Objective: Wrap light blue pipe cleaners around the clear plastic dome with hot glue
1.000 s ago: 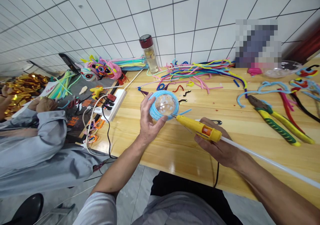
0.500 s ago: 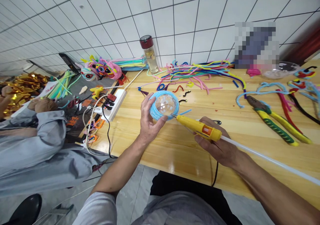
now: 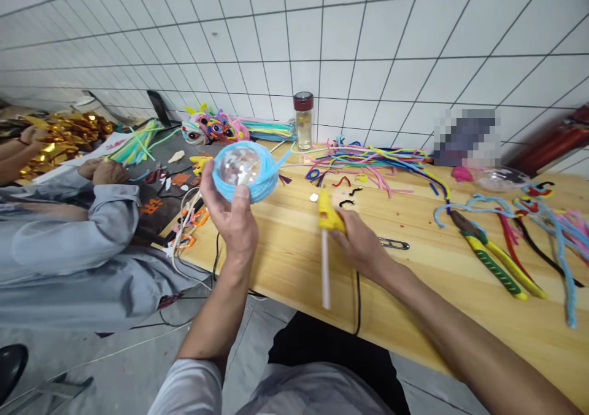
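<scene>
My left hand (image 3: 232,218) grips a clear plastic ball (image 3: 239,166) wrapped with light-blue pipe cleaner (image 3: 264,182), holding it raised above the table's left part. One blue end sticks out at the upper right of the coil. My right hand (image 3: 363,240) is closed round a yellow hot glue gun (image 3: 327,211), slightly blurred. The gun's nose points toward the wall, and a white glue stick (image 3: 326,274) juts from its back toward me. Ball and gun are well apart. Beside the gun's nose lies a small white piece (image 3: 313,197).
Pliers with green-yellow handles (image 3: 494,261) lie at the right, near blue pipe-cleaner pieces (image 3: 564,267). A bundle of coloured pipe cleaners (image 3: 368,157) and a lidded glass bottle (image 3: 304,123) are by the wall. A co-worker's sleeve (image 3: 101,218) is at the left. A black cord (image 3: 358,304) hangs over the edge.
My left hand has lifted the wrapped ball up and leftward, away from the glue gun. My right hand has moved left and turned the gun, so its nose now faces the wall.
</scene>
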`<state>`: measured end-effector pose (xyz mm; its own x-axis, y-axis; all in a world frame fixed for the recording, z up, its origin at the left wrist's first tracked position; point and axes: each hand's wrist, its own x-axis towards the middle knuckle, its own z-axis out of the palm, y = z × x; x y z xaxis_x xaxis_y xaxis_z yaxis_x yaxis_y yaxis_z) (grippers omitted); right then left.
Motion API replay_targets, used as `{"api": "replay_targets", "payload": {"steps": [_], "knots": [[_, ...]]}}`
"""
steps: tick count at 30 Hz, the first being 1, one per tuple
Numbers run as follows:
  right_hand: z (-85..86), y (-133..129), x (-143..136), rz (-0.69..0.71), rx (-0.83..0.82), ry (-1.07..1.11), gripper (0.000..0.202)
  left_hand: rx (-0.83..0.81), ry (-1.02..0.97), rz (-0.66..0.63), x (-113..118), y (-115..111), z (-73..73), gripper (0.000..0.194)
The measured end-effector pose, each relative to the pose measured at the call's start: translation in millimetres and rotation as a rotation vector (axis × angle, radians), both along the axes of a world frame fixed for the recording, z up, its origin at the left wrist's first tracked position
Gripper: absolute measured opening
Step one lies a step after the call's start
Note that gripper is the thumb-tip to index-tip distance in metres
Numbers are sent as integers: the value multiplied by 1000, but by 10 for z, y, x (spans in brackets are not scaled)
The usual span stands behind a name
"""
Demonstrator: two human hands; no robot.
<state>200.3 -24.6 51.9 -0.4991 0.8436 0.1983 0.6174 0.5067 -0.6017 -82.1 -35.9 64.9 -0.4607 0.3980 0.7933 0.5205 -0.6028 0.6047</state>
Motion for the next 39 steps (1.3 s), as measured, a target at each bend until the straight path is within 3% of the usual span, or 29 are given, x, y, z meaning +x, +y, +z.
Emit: {"api": "replay_targets", "payload": {"steps": [3, 5, 7, 9, 11, 15, 18, 21, 29, 39], "knots": [[-53, 157, -610, 102, -32, -221, 38, 55, -50, -18, -142, -141, 201, 75], [-109, 210, -938, 127, -16, -217, 39, 50, -45, -25, -68, -232, 270, 74], [-145, 216, -1088, 127, 4, -173, 37, 4, -22, -43, 112, -309, 273, 74], [-144, 170, -1011, 111, 26, -113, 33, -65, -34, -57, 350, -373, 214, 73], [-102, 60, -742, 84, 44, 74, 29, -121, -84, -123, 605, -424, 115, 72], [70, -293, -92, -23, 39, 771, 37, -185, -98, -253, 1071, -473, -95, 72], [171, -472, 148, -110, 52, 899, 40, -224, -89, -308, 1344, -470, -196, 70], [182, -489, 222, -191, 72, 907, 31, -245, -90, -318, 1517, -466, -248, 69], [131, -386, 337, -237, 97, 895, 21, -269, -21, -324, 1614, -412, -291, 70], [157, -349, 320, -294, -97, 914, 26, -266, 81, -313, 1559, -349, -354, 70]]}}
